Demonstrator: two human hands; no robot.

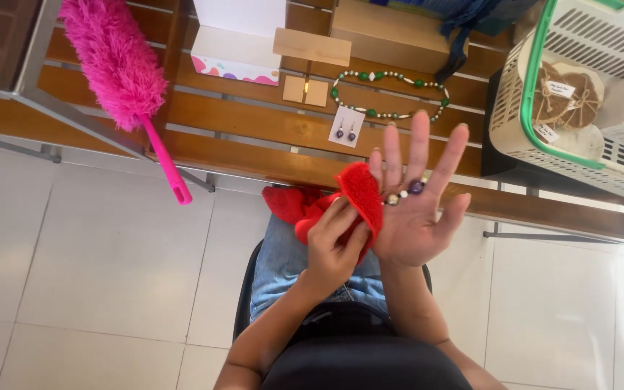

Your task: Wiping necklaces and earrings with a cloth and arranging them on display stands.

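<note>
The left hand [334,242] is pinching a red cloth [359,195], thumb and fingers pressed together on its folded edge, and holding it against the little-finger side of the right hand [417,209]. The right hand is spreading wide open, palm up, fingers pointing toward the desk [254,126]. A small beaded piece [404,191], with a dark purple bead and some paler ones, is lying across the base of its fingers. Both hands are hovering in front of the desk's near edge, over the person's lap, and the rest of the red cloth is bunching down onto the blue jeans [283,260].

On the wooden slatted desk, a card with a pair of purple earrings [347,128] is sitting near the near edge, just beyond the raised fingers. A necklace of green and white beads [388,92] is lying in a loop behind it. Two small wooden squares [305,90] are resting to the left of the necklace, and a white box [237,45] is standing toward the far edge. A pink feather duster [120,72] is lying at the left end, its handle overhanging the near edge. A white basket with a green rim [536,108] is occupying the right end.
</note>
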